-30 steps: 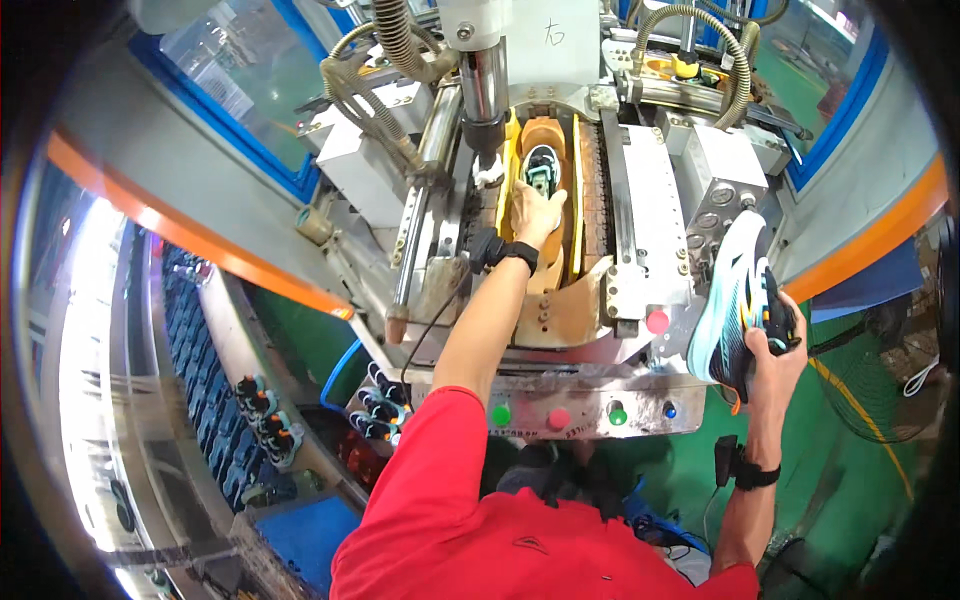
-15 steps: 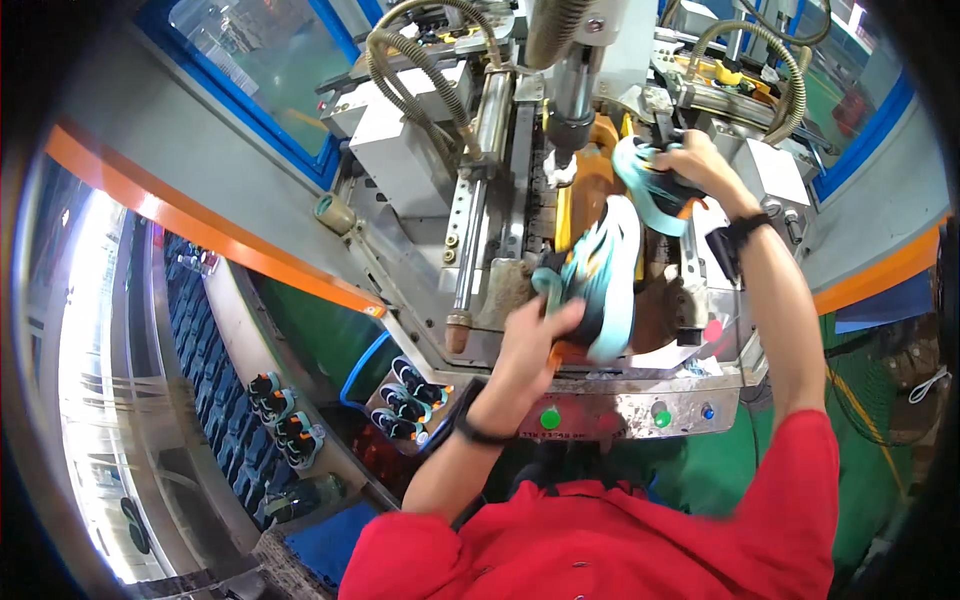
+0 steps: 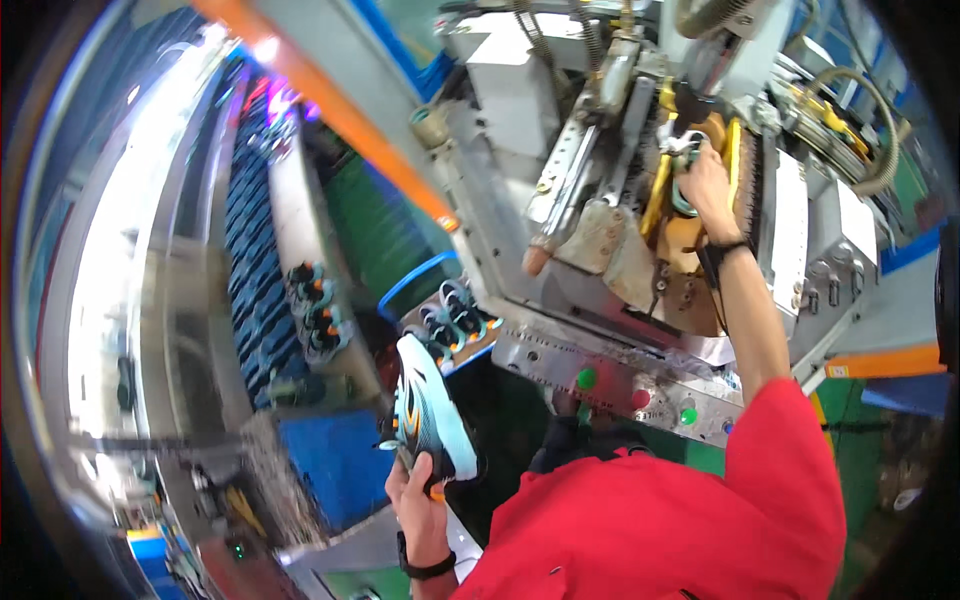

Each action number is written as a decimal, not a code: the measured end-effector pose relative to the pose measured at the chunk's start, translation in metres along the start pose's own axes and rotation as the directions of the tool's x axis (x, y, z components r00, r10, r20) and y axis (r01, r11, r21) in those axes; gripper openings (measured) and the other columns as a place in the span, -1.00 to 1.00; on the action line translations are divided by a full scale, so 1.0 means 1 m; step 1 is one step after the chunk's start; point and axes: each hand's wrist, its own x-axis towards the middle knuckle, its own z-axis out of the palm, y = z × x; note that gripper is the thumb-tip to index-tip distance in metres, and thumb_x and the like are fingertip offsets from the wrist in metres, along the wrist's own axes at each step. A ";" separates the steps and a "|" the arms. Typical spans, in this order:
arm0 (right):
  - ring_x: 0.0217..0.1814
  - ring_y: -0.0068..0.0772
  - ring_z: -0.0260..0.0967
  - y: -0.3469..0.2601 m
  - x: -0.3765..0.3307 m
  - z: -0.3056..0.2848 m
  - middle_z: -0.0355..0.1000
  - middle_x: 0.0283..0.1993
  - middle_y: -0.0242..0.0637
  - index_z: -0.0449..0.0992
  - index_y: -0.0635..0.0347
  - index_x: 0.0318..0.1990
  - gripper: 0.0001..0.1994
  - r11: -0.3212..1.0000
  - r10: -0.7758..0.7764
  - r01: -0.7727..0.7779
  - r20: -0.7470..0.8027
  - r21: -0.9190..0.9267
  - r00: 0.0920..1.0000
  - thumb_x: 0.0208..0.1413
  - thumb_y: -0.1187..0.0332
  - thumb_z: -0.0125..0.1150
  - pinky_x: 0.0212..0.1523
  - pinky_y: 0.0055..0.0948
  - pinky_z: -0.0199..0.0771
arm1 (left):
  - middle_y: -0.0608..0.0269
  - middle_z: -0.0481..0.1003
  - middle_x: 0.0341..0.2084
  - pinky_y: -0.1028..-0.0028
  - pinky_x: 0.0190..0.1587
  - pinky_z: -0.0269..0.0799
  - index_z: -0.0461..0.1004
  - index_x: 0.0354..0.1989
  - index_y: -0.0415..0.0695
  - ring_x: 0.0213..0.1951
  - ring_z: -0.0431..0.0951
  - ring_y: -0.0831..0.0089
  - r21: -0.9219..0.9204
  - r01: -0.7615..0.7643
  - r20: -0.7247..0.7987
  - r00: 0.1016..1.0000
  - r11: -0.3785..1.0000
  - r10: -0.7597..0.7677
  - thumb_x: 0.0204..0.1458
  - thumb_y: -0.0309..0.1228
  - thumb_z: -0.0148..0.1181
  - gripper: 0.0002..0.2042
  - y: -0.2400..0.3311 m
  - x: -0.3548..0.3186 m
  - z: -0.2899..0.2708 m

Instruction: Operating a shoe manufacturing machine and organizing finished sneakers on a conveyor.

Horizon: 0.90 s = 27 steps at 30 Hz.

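Observation:
At the lower left, my left hand (image 3: 423, 500) grips a sneaker (image 3: 448, 420) by its heel end, toe pointing up. The sneaker has a light blue sole, a black and teal upper and orange accents. Farther off, my right hand (image 3: 708, 190) reaches into the pressing machine (image 3: 625, 255) between two yellow pads (image 3: 735, 165). Its curled fingers are closed on a second sneaker (image 3: 684, 200), of which just a pale teal edge and a whitish part show. The hand hides the rest.
A panel (image 3: 540, 355) with green and red buttons fronts the machine. Several sneakers stand on a small rack (image 3: 470, 357) beside it. More sneakers (image 3: 318, 315) sit along a conveyor's edge at the left. An orange frame bar (image 3: 340, 115) slants between conveyor and machine.
My view has turned left. My left hand has carried its sneaker away from the machine to the lower left. My right hand has brought the other sneaker in between the yellow pads.

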 end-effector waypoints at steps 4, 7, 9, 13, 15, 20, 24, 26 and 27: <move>-0.12 0.05 0.42 -0.084 -0.170 -0.054 0.47 -0.22 -0.01 0.52 0.26 -0.14 -0.78 0.788 -0.430 0.378 -0.005 0.486 0.903 0.02 0.46 0.18 -0.10 -0.17 0.42 | 0.25 0.53 -0.33 0.50 -0.37 0.48 0.47 -0.17 -0.26 -0.32 0.56 0.48 0.205 -0.104 -0.163 0.977 0.973 0.139 0.10 -0.50 0.14 -0.84 -0.040 -0.030 -0.024; -0.15 0.00 0.39 -0.086 -0.267 -0.020 0.43 -0.23 -0.09 0.50 0.20 -0.22 -0.83 0.648 -0.618 0.445 0.085 0.618 0.782 -0.01 0.46 0.20 -0.15 -0.14 0.41 | 0.23 0.54 -0.28 0.51 -0.29 0.50 0.47 -0.11 -0.26 -0.28 0.56 0.48 -0.204 0.139 -0.155 0.973 0.969 -0.172 0.08 -0.48 0.19 -0.78 -0.048 -0.043 -0.014; -0.14 -0.01 0.37 -0.066 -0.308 0.041 0.41 -0.22 -0.10 0.49 0.19 -0.24 -0.85 0.662 -0.679 0.472 0.199 0.583 0.707 -0.01 0.46 0.19 -0.15 -0.12 0.41 | 0.22 0.54 -0.28 0.55 -0.25 0.47 0.50 -0.15 -0.34 -0.26 0.56 0.49 -0.071 0.071 -0.103 0.992 0.995 -0.078 0.14 -0.49 0.16 -0.82 -0.059 -0.063 -0.025; -0.09 -0.01 0.34 -0.069 -0.334 0.083 0.37 -0.23 -0.11 0.47 0.17 -0.28 -0.89 0.637 -0.765 0.591 0.314 0.495 0.562 0.00 0.46 0.17 -0.09 -0.09 0.40 | 0.22 0.53 -0.32 0.55 -0.20 0.46 0.50 -0.18 -0.37 -0.25 0.54 0.54 0.411 -0.145 -0.112 0.972 0.900 0.208 0.12 -0.54 0.17 -0.84 -0.110 -0.096 -0.083; -0.08 0.01 0.34 -0.062 -0.339 0.099 0.38 -0.22 -0.10 0.47 0.18 -0.27 -0.88 0.613 -0.782 0.616 0.272 0.495 0.561 0.00 0.46 0.17 -0.08 -0.08 0.38 | 0.17 0.54 -0.30 0.49 -0.18 0.50 0.49 -0.16 -0.38 -0.24 0.57 0.48 0.222 -0.054 -0.261 0.959 0.973 0.113 0.11 -0.50 0.19 -0.80 -0.111 -0.113 -0.097; -0.12 -0.01 0.33 -0.048 -0.323 0.138 0.38 -0.22 -0.09 0.47 0.21 -0.22 -0.85 0.566 -0.774 0.500 0.214 0.656 0.596 0.01 0.48 0.14 -0.10 -0.19 0.37 | 0.10 0.57 -0.28 0.23 -0.21 0.59 0.49 -0.14 -0.33 -0.29 0.62 0.25 -0.494 -0.044 -0.587 0.753 0.868 -0.296 0.04 -0.48 0.24 -0.76 -0.163 -0.125 -0.182; -0.24 -0.13 0.35 -0.168 -0.304 0.071 0.37 -0.27 -0.13 0.46 0.30 -0.18 -0.84 0.424 -0.861 0.623 0.080 0.657 0.502 0.08 0.48 0.16 -0.17 -0.31 0.36 | 0.05 0.56 -0.37 0.26 -0.32 0.60 0.50 -0.24 -0.39 -0.39 0.61 0.24 -0.525 -0.215 -0.758 0.559 0.823 -0.337 -0.10 -0.54 0.36 -0.74 -0.199 -0.143 -0.268; -0.20 -0.16 0.38 -0.246 -0.308 0.033 0.41 -0.24 -0.11 0.46 0.29 -0.13 -0.81 0.291 -0.864 0.568 -0.043 0.770 0.502 0.09 0.48 0.16 -0.18 -0.30 0.37 | 0.04 0.55 -0.36 0.22 -0.35 0.60 0.49 -0.21 -0.37 -0.39 0.62 0.20 -0.524 -0.292 -0.800 0.490 0.800 -0.346 -0.11 -0.57 0.34 -0.73 -0.223 -0.143 -0.323; -0.18 -0.15 0.40 -0.287 -0.311 0.016 0.42 -0.24 -0.09 0.46 0.28 -0.11 -0.79 0.227 -0.874 0.568 -0.092 0.791 0.478 0.08 0.47 0.16 -0.18 -0.28 0.37 | 0.04 0.55 -0.36 0.19 -0.38 0.61 0.48 -0.18 -0.34 -0.40 0.62 0.17 -0.523 -0.318 -0.813 0.463 0.790 -0.352 -0.11 -0.59 0.33 -0.72 -0.235 -0.144 -0.350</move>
